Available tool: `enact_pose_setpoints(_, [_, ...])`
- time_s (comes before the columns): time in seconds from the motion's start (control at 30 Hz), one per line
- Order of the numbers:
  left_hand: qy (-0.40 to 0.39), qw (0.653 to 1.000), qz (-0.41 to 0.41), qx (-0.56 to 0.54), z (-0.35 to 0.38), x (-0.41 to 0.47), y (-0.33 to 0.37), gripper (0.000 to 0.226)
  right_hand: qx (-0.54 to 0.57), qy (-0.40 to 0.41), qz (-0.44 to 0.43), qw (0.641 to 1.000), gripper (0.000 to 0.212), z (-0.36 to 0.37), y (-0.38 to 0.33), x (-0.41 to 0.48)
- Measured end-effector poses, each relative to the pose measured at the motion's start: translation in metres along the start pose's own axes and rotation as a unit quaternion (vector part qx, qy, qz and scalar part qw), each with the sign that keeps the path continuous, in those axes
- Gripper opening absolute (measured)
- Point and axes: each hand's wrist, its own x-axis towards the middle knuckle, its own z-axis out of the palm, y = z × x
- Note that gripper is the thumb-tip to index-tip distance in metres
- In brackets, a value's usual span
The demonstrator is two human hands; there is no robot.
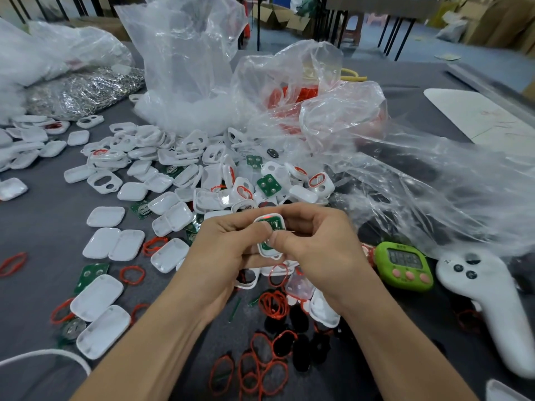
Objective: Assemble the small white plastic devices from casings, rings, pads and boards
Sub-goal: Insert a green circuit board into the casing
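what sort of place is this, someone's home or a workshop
Probably a small assembly workshop or factory: white casings heaped by the dozen on the table, clear plastic bags of bulk parts, and cardboard cartons stacked behind.

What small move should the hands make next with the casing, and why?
Probably press the green board flat into the white casing: both the left hand and right hand pinch it, thumbs on the board, and no cover is on yet.

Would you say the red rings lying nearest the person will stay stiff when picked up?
Probably floppy: the red rings lie in uneven, bent ovals. Likely very light, being thin loops. They overlap, so one may drag neighbours.
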Motion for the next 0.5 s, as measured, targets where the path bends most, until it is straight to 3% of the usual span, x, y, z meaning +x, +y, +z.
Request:
enact_pose_setpoints(0.1, [0.014,1.000,-0.002,-0.016,0.002,0.001,0.001,0.029,0.039,-0.033,0.019,0.999,0.029,-0.005,-0.005,0.000])
enact_pose_setpoints(0.2, [0.065,0.997,-0.009,-0.043,-0.001,0.003,0.005,0.030,0.055,0.064,0.026,0.996,0.020,-0.025,-0.010,0.006])
enact_pose_setpoints(0.33, [0.106,0.989,-0.024,-0.096,-0.008,0.003,0.010,0.022,-0.133,0.195,-0.017,0.972,0.027,-0.050,-0.016,0.016])
enact_pose_setpoints(0.4, [0.118,0.988,-0.029,-0.092,-0.011,0.003,0.012,0.022,-0.228,0.189,-0.029,0.955,0.029,-0.047,-0.023,0.025])
enact_pose_setpoints(0.5, [0.124,0.987,-0.032,-0.093,-0.014,0.004,0.016,0.022,-0.366,0.106,0.006,0.925,0.033,-0.030,-0.030,0.049])
